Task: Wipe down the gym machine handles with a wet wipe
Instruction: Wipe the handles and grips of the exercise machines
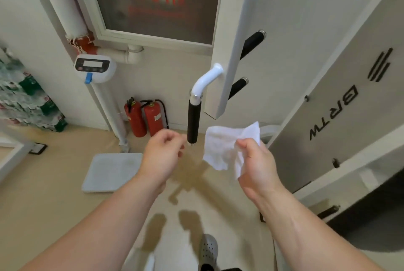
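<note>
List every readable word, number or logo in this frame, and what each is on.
"BRTW", rotated sideways: grey machine panel, with a three-bar logo above it.
"119", red: framed poster; its other red lines are blurred.
Scale display, extinguisher label, bottle labels: unreadable.

Red lettering on the dark panel [160, 1] too blurred to read (only "11" plus one more digit, possibly 9). Scale display [93, 65] readout too small. Bottle packs [26, 100] cut by left edge, labels illegible. Wet wipe [227, 146] lower corner hidden behind right hand [255, 161]. Shoe [208, 251] cropped at bottom edge.
</note>
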